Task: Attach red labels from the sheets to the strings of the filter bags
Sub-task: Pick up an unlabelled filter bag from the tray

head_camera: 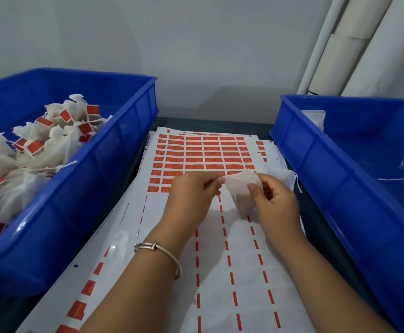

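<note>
Head view, frame ctr: filter bag (240, 188) held above label sheet (203, 155), long axis running down-frame. R hand (276, 200) pinches its right edge; L hand (191, 195) pinches top-left corner, string not discernible. Red labels lie just up-frame of both hands, L nearer.

No legible text: print on the red labels (202, 153) (and along the sheet (220, 260) margins) is too blurred to read.

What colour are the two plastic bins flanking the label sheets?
Both plastic bins, left and right, are solid blue, clearest in the head view.
</note>
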A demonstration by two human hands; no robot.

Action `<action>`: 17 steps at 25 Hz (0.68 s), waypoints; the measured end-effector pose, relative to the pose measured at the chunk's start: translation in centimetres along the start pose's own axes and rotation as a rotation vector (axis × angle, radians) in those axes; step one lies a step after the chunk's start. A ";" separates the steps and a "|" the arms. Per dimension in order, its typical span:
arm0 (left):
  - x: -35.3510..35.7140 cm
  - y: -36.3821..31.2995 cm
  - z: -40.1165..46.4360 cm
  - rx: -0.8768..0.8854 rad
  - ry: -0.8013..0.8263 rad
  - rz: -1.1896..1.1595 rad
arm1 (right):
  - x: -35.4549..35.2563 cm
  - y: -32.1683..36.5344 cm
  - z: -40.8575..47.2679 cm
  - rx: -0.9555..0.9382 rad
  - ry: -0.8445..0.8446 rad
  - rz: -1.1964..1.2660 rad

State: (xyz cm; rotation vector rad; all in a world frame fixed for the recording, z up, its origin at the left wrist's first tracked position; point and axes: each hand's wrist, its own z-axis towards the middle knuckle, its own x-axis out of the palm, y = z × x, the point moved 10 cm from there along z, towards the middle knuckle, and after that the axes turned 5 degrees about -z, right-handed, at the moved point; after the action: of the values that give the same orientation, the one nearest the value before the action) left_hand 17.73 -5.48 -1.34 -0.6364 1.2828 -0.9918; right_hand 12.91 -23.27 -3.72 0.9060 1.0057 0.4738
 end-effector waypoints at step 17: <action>-2.4 -7.1 -3.9 0.535 -0.238 0.091 | -1.9 3.8 -1.3 -0.334 -0.035 -0.089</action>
State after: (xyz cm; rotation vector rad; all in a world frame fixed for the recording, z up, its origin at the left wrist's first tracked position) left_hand 12.28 -6.13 5.06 -0.2668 0.7820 -1.0893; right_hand 11.12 -21.92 0.12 0.5669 0.8985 0.5298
